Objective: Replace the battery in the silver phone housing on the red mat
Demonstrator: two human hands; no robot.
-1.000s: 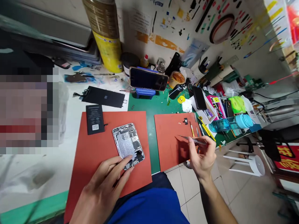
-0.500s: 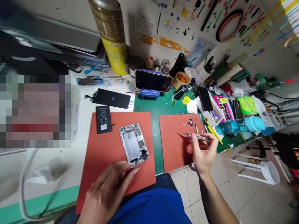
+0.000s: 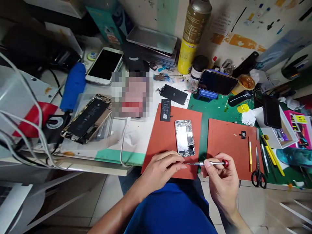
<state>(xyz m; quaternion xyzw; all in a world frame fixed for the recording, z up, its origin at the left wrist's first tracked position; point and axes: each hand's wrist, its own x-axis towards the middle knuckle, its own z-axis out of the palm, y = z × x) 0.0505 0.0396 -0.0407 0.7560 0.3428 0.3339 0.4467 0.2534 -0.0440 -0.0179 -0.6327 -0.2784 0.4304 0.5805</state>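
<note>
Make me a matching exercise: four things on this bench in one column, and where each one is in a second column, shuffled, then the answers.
Things:
1. Precision screwdriver
2. Phone battery
3. Opened phone housing
4. Black-handled scissors

Places:
A. Along the right edge of the right mat
B. Held in the right hand
C. Near the top edge of the left mat
D. On the left mat, just beyond the left hand

Pairs: 1-B, 2-C, 3-D, 4-A.
</note>
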